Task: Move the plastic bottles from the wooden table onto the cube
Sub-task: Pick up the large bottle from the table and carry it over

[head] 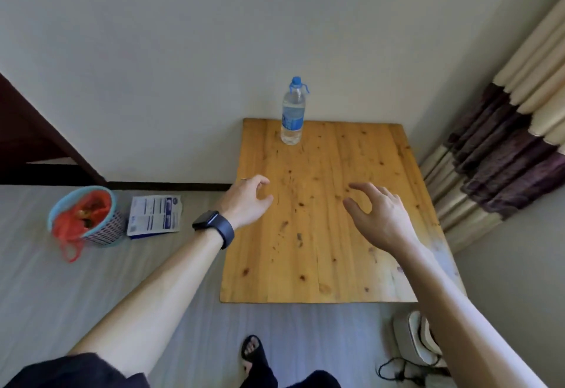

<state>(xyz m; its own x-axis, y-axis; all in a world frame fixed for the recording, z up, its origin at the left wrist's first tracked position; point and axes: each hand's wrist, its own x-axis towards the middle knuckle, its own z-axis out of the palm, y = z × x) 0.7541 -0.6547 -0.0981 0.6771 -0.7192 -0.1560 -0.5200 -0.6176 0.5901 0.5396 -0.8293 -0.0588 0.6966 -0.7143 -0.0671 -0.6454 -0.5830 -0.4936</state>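
One plastic bottle (293,112) on the wooden table (321,234): upright, clear, blue cap, blue label, standing at the far edge close to the far-left corner, just in front of the wall (214,51).

Left hand (247,201) hovers over the left edge of the table, about midway along it. Fingers loosely curled, thumb apart from them, nothing in it. Ring on one finger, dark watch (215,227) on the wrist. Bottle is well beyond this hand, further toward the far edge and slightly right of it. No contact.

Right hand (376,213) hovers over the right half of the table, fingers spread and bent, thumb out, nothing held. Bottle is well apart from it too, off to the far left of this hand. Both hands sit at roughly the same depth along the table, with bare tabletop between them.

Visibility notes:
- No cube in view anywhere.
- Label text on the bottle too small to read.
- Right forearm covers part of the table's near-right corner.
- Can't tell whether either hand touches the tabletop; they look raised above it.
- Floor left of the table: a basket (88,219) with a red plastic bag (76,222) in it, and a printed white packet (154,214) just beside it; print unreadable.
- Bottom edge: a sandalled foot (252,354), cut off by the frame.
- Near-right, on the floor: a white object (409,338) with a black cable (397,371), partly hidden by the right arm; can't identify it.
- Striped curtain (504,143) on the right, cut off by the frame.
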